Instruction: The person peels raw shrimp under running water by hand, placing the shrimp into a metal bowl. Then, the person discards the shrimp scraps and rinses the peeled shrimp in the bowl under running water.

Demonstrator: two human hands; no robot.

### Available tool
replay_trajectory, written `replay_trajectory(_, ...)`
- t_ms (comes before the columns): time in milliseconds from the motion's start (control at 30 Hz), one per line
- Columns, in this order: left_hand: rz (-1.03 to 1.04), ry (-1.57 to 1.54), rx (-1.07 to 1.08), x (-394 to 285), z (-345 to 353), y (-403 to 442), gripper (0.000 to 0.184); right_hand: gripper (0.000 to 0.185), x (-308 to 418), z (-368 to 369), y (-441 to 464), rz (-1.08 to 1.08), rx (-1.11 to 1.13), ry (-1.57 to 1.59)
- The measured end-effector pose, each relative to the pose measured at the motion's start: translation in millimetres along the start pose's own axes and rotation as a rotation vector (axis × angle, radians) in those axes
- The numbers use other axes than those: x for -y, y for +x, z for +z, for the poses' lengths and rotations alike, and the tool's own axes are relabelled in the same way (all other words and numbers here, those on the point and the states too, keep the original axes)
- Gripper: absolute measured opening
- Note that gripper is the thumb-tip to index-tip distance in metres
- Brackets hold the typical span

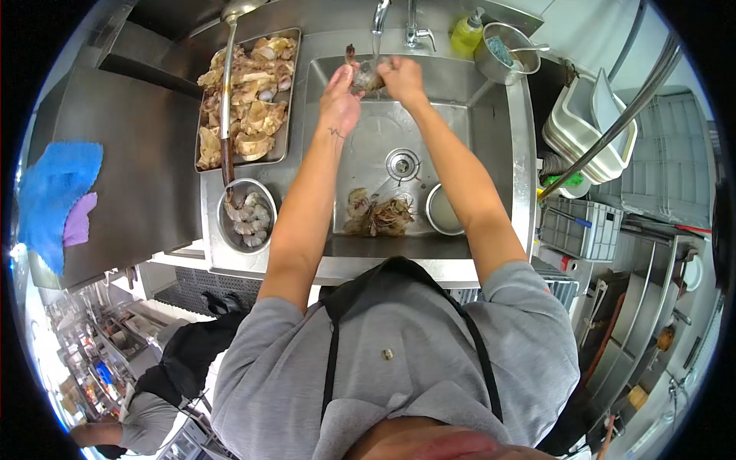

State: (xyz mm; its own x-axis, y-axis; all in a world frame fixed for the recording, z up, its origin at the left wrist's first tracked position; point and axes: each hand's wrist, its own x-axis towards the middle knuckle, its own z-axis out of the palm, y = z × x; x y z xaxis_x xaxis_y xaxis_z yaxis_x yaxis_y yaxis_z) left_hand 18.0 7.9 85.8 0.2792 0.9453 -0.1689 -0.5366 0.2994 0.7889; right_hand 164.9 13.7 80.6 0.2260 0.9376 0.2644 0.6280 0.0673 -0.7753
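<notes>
Under the running faucet point(378, 19), my left hand point(340, 100) holds a greyish shrimp point(366, 77), its fingers wrapped round one side. My right hand point(401, 78) is closed on the other side of the same shrimp. Both hands are over the back of the steel sink point(479, 134). A pile of shrimp heads and shells point(379, 216) lies on the sink floor near the front, beside a round bowl of cloudy liquid point(443, 211). Several peeled shrimp point(251, 218) fill a metal bowl left of the sink.
A tray point(288, 123) of meat or bone pieces stands at the left, with a long ladle point(226, 100) across it. Behind right are a soap bottle point(466, 34) and metal pot point(502, 70). White tubs point(590, 130) stand right. Another person point(157, 414) is at lower left.
</notes>
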Motion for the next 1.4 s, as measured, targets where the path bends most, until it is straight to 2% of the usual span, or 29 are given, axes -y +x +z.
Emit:
replay_trajectory(67,0.006,-0.045,-0.047,-2.8,-0.9,1.9,0.019,0.024,-24.2,3.1,-3.4,0.199,-0.19,0.279)
replay_trajectory(100,-0.001,-0.039,-0.049,-3.4,-0.1,2.7,0.019,0.024,-32.6,-0.5,-10.2,0.208,-0.192,0.283)
replay_trajectory(167,0.002,-0.158,0.037,-1.7,3.8,5.8,0.021,0.02,-42.7,-10.8,-30.7,0.504,-0.116,0.736)
replay_trajectory(200,-0.007,-0.164,0.038,2.5,4.3,7.6,0.021,0.02,-41.1,-13.7,-47.2,0.51,-0.12,0.728)
replay_trajectory(267,-0.006,-0.159,0.103,10.8,5.4,12.8,0.023,0.017,-36.1,-20.1,-88.1,0.564,-0.036,0.477)
replay_trajectory(367,-0.033,-0.248,0.015,22.3,5.1,16.9,0.025,0.017,-54.3,-17.3,-146.5,0.63,-0.018,0.458)
replay_trajectory(433,-0.032,-0.234,0.023,21.3,6.3,16.3,0.025,0.016,-71.7,-20.6,-171.9,0.678,0.321,0.427)
replay_trajectory(467,-0.032,-0.211,0.031,20.0,6.5,15.2,0.025,0.016,-74.9,-23.3,-174.5,0.68,0.322,0.422)
replay_trajectory(533,-0.051,-0.126,0.034,18.6,5.3,15.1,0.024,0.027,-61.7,-40.1,-168.5,0.078,0.628,0.016)
replay_trajectory(600,-0.074,-0.038,0.043,20.2,8.5,15.4,0.023,0.033,-38.1,-39.8,-134.8,0.092,0.259,0.051)
replay_trajectory(667,-0.082,-0.029,0.056,22.9,12.3,12.5,0.022,0.027,7.5,-46.9,-96.0,-0.203,-0.031,-0.03)
replay_trajectory(800,-0.058,0.023,-0.012,23.5,16.3,15.3,0.022,0.017,3.9,-16.4,-63.9,-0.185,0.061,0.092)
replay_trajectory(867,-0.073,0.099,-0.063,22.7,11.4,13.5,0.022,0.011,3.6,-7.6,-68.5,-0.327,0.11,0.048)
replay_trajectory(900,-0.076,0.094,-0.074,24.1,7.7,11.8,0.022,0.011,6.1,-8.1,-74.7,-0.325,0.122,0.05)
replay_trajectory(967,-0.152,0.126,-0.117,22.9,3.0,15.1,0.021,0.009,10.0,-13.6,-88.4,-0.272,0.349,0.051)
replay_trajectory(1000,-0.155,0.124,-0.12,21.0,0.8,15.9,0.021,0.009,9.4,-14.5,-101.3,-0.27,0.353,0.051)
replay_trajectory(1067,-0.15,0.038,-0.15,14.7,-2.2,20.0,0.021,0.009,-0.5,-14.7,-125.2,-0.179,0.887,0.134)
replay_trajectory(1100,-0.15,0.033,-0.153,13.0,-3.5,22.2,0.021,0.009,-1.1,-21.7,-125.8,-0.179,0.893,0.132)
replay_trajectory(1167,-0.169,-0.013,-0.126,11.2,-4.9,25.5,0.019,0.013,-2.8,-37.1,-125.2,-0.285,1.188,0.118)
replay_trajectory(1200,-0.17,-0.016,-0.123,14.0,-5.4,28.9,0.019,0.015,-9.4,-39.0,-114.1,-0.319,0.878,0.067)
replay_trajectory(1267,-0.032,0.268,-0.008,19.4,-6.2,33.6,0.019,0.017,-8.0,-49.5,-66.2,-0.176,0.477,-0.074)
replay_trajectory(1300,-0.026,0.268,-0.004,13.7,-0.1,29.7,0.019,0.019,8.7,-61.5,-42.2,-0.114,0.338,-0.103)
replay_trajectory(1333,0.048,0.564,-0.007,6.0,9.3,17.8,0.019,0.022,23.1,-70.0,-24.1,-0.046,0.2,-0.131)
replay_trajectory(1367,0.127,0.856,-0.007,2.5,17.9,12.0,0.021,0.023,25.5,-68.6,-7.4,-0.181,0.165,-0.201)
replay_trajectory(1400,0.129,0.847,0.003,5.3,17.4,14.1,0.021,0.023,24.5,-66.2,7.1,-0.312,0.131,-0.278)
